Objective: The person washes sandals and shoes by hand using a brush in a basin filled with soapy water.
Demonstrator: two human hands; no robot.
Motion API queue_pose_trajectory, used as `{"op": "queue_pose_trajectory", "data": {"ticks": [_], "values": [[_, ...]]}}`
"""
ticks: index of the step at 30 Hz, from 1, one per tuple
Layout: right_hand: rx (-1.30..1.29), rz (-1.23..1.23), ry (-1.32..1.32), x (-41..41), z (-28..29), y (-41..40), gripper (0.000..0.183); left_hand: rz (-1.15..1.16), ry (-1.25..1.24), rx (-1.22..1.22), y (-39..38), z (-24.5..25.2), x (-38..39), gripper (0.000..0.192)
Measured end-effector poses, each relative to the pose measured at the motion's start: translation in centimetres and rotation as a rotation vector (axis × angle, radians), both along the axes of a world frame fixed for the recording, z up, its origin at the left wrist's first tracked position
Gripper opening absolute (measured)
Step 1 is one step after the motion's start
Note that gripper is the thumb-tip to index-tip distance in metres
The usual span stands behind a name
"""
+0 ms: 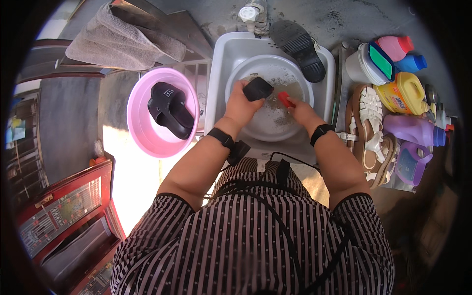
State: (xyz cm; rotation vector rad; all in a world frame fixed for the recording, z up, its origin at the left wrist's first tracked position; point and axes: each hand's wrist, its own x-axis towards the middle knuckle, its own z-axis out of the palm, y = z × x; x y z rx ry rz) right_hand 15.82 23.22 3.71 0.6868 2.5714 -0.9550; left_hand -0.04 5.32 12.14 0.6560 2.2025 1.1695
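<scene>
My left hand [241, 101] grips a black slipper [257, 89], seen foreshortened over the left part of a round white basin [272, 137]. A red-handled tool, likely a brush [285, 99], is in my right hand [301, 111], over the basin's right part; its working end cannot be made out. Cloudy, sudsy water lies in the basin, which stands inside a grey-white sink [329, 70]. Another black slipper [299, 48] leans sole up across the sink's back right corner. Two black slides [171, 108] rest in a pink basin [133, 121] at the left.
A white tap knob [248, 14] sits behind the sink. To the right are white sandals [370, 121], a yellow bottle [400, 94], purple bottles [413, 129] and a white tub [357, 66]. A grey towel [118, 40] hangs at the upper left. A black cable crosses my front.
</scene>
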Motion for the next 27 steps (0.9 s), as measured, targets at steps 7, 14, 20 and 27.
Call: {"op": "queue_pose_trajectory", "data": {"ticks": [7,14,20,27], "values": [[0.002,-0.184,-0.427,-1.7,-5.4,-2.8,0.046,-0.224,0.184,-0.418,-1.0,1.6,-2.5,0.090],[-1.073,-1.329,0.080,-2.5,-7.4,-2.3,0.039,-0.448,0.027,-0.280,-2.9,0.8,-4.9,0.092],[-0.770,-0.726,0.271,-2.6,-2.9,-4.3,0.048,-0.262,0.130,-0.632,0.6,2.6,-4.3,0.091],[-0.329,-0.128,0.614,-4.5,8.0,-7.9,0.052,-0.368,0.217,-0.621,0.9,1.2,-4.9,0.090]]}}
